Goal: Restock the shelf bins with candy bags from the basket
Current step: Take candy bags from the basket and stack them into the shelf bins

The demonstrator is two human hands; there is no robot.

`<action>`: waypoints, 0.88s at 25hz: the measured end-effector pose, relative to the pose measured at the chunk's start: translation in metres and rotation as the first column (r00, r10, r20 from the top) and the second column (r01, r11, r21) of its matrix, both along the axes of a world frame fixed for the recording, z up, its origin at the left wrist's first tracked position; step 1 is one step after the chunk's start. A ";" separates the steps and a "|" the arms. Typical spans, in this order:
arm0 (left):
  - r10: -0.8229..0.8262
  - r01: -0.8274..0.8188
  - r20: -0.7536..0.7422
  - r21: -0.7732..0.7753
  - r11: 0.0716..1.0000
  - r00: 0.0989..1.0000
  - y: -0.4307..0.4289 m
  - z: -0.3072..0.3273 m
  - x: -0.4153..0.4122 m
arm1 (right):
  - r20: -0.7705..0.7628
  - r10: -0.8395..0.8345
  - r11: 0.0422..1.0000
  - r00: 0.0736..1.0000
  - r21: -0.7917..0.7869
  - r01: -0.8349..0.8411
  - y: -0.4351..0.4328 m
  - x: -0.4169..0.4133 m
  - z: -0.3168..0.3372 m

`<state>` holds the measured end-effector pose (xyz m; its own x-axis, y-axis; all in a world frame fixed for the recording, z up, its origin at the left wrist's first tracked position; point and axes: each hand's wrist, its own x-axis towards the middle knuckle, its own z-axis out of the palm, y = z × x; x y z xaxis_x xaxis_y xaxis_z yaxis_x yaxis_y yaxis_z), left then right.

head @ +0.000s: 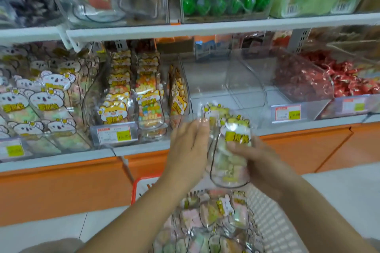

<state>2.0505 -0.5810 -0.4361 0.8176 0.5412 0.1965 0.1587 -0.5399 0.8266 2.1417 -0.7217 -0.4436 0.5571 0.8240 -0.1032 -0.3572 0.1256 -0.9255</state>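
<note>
DESK: Where are the candy bags (230, 150) in this shot?

FIELD: Held between both hands, above the red-rimmed basket (273, 222) and just in front of the shelf's see-through bin (226, 88). Spare bags (213, 211) lie in the basket below.

DESK: And the hands?

FIELD: The right hand (261, 162) wraps the bags from the side, thumb across the front film, fingers curled behind. The left hand (188, 141) lies flat against the other side, fingers straight, steadying rather than gripping.

DESK: How would they handle?

FIELD: Light and soft, by the look: thin glossy film over loose pastel sweets, with a stiffer printed cat header (237, 136). The film probably slips, and a hard squeeze could crush the contents. The safest hold seems to be the bag's middle or the header, with one palm supporting.

DESK: Neighbours?

FIELD: Cat-label bags (121, 98) to the left, red-wrapped sweets (339, 84) to the right.
</note>
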 end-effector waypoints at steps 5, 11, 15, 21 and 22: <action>0.088 -0.082 0.005 0.421 0.903 0.996 0.069 0.026 0.040 | 0.211 -0.180 0.983 0.961 0.004 0.184 0.063 0.105 0.075; -0.004 0.065 -0.117 0.520 0.852 0.993 0.101 0.008 0.090 | 0.349 -0.160 0.908 0.923 -0.316 0.277 0.171 0.213 0.032; 0.009 0.033 -0.076 0.538 0.842 0.997 0.103 0.004 0.098 | 0.266 -0.114 0.924 0.957 -0.326 0.200 0.220 0.226 -0.003; -0.006 0.043 -0.072 0.525 0.850 0.997 0.101 0.005 0.096 | 0.218 -0.051 0.887 0.975 -0.438 0.144 0.228 0.234 -0.020; -0.005 0.043 -0.072 0.526 0.849 0.997 0.101 0.005 0.095 | 0.201 -0.077 0.885 0.977 -0.437 0.159 0.227 0.236 -0.020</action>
